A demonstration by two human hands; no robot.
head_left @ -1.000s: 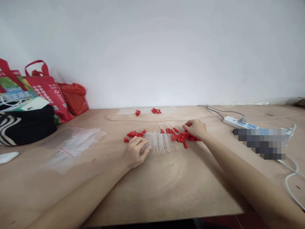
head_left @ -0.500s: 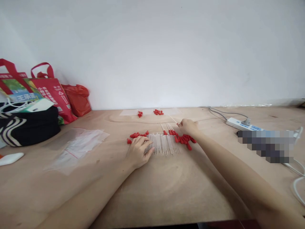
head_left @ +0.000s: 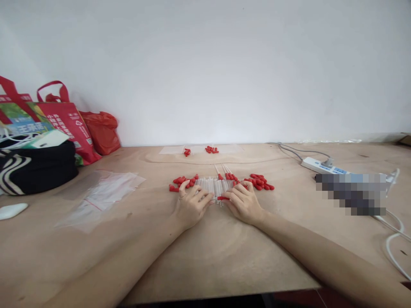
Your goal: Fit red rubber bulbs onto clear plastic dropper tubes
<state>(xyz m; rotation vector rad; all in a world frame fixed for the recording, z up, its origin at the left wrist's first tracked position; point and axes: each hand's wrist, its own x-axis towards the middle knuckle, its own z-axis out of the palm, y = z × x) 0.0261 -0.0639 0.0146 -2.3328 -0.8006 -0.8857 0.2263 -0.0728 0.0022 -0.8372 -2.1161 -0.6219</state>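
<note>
Over the near end of a row of thin clear tubes (head_left: 210,185), my two hands almost meet. My left hand (head_left: 192,207) is closed, thumb and fingers pinching what looks like a thin clear tube, mostly hidden by the fingertips. From the right, my right hand (head_left: 245,203) pinches a small red rubbery piece (head_left: 222,198), its end pointing at the left fingertips. Whether piece and tube touch, I cannot tell. Beyond the row lie several thin white sticks with red ends (head_left: 228,173). Loose red pieces lie beside each hand, a left pile (head_left: 183,182) and a right pile (head_left: 261,182).
Clear plastic bags (head_left: 109,192) lie on the wooden table at left, near a black striped bag (head_left: 48,167) and red shopping bags (head_left: 70,128). More red pieces (head_left: 212,149) rest near the wall. A power strip (head_left: 321,166) with cables stands at right.
My right hand has come back from the sticks' far side toward my left hand, now with a red piece between its fingers. The left fingers have closed into a pinch.
</note>
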